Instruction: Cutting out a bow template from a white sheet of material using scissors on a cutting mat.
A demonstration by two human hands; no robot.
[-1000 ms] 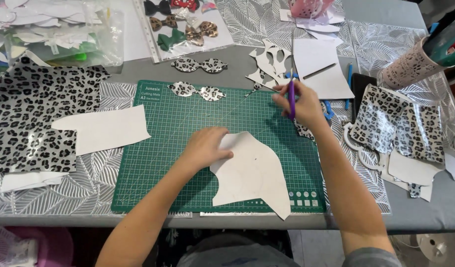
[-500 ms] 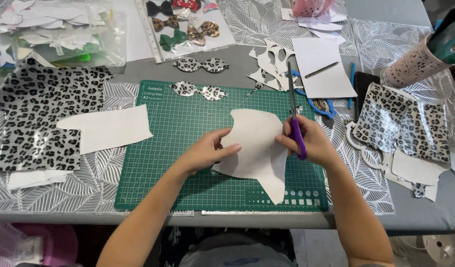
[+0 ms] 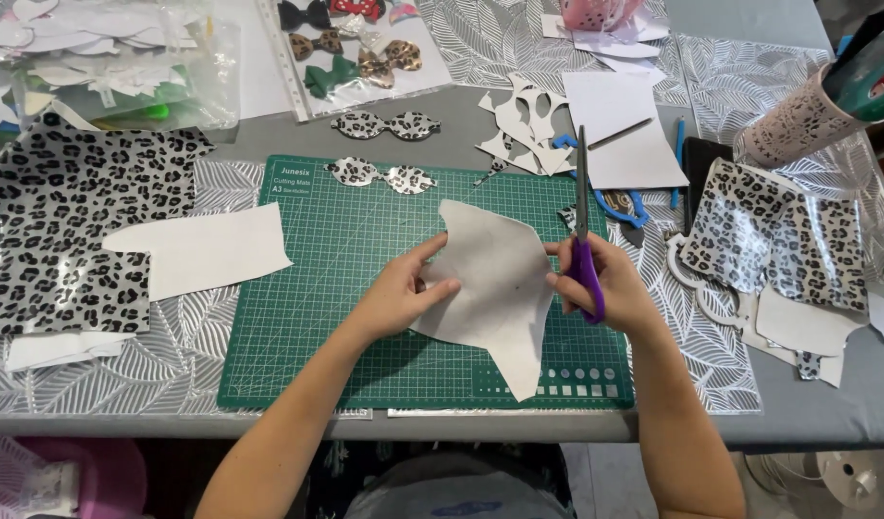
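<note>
**White sheet held between both hands over the green mat**

The left hand (image 3: 404, 288) pinches the white cut sheet (image 3: 495, 288) at its left edge, just above the cutting mat (image 3: 307, 317) on the bench. The right hand (image 3: 601, 284), touching the sheet's right edge, grips purple-handled scissors (image 3: 584, 240), blades closed and pointing away.

Left hand (image 3: 404, 293): forearm angled up from lower left, thumb raised, fingers curled in a pinch. Right hand (image 3: 596, 284): forearm angled up from lower right, fingers closed around a grip, knuckles turned left. Both hands level, well apart, bare to the elbow.
</note>
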